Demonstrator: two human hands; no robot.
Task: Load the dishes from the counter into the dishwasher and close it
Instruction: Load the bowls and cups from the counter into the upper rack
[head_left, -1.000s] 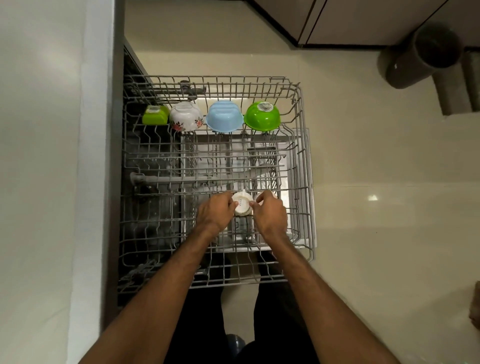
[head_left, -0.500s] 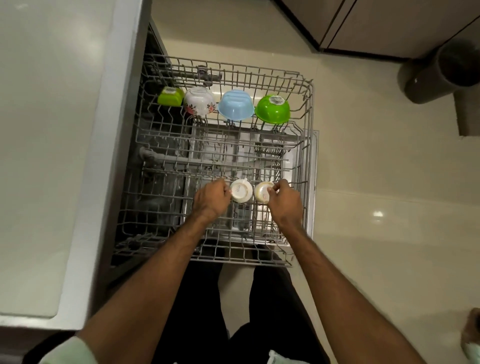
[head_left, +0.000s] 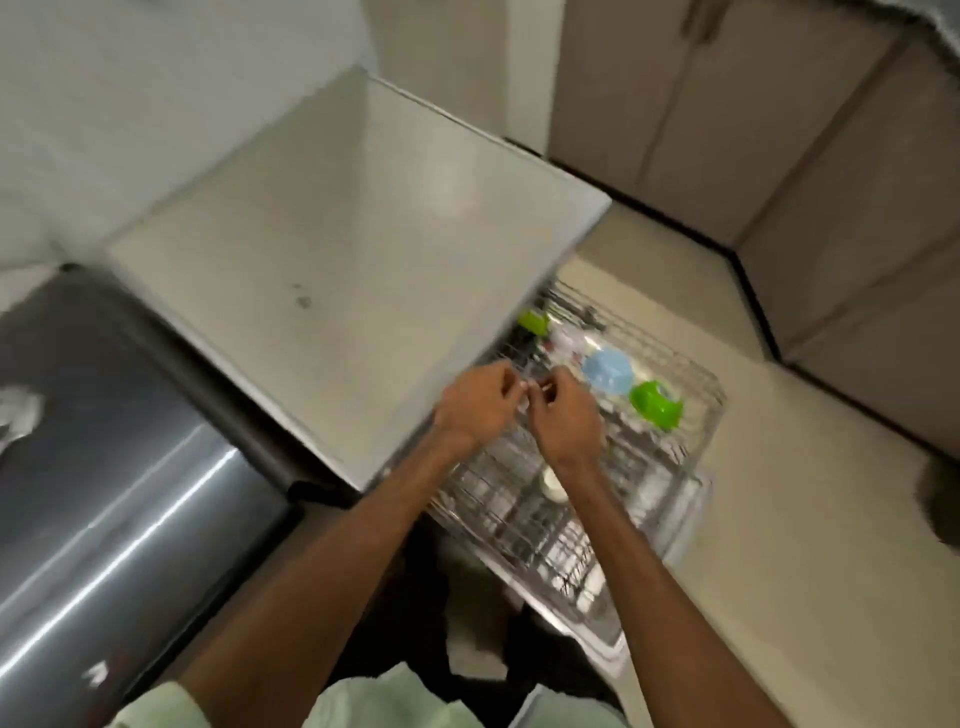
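Note:
The view is blurred by head motion. The pulled-out wire rack of the dishwasher sits below the counter edge. Along its far side stand upturned bowls: a small green one, a white flowered one, a blue one and a green one. A white cup shows in the rack beside my right wrist. My left hand and my right hand hover close together above the rack, fingers loosely curled, fingertips nearly meeting, holding nothing that I can make out.
A pale countertop fills the middle and overhangs the rack's left part. A shiny steel surface lies at the left. Beige cabinets stand at the back right, with tiled floor to the right of the rack.
Both hands have let go of the two white cups and risen above the rack, coming together. The camera has swung up and left, bringing the countertop and steel surface into view.

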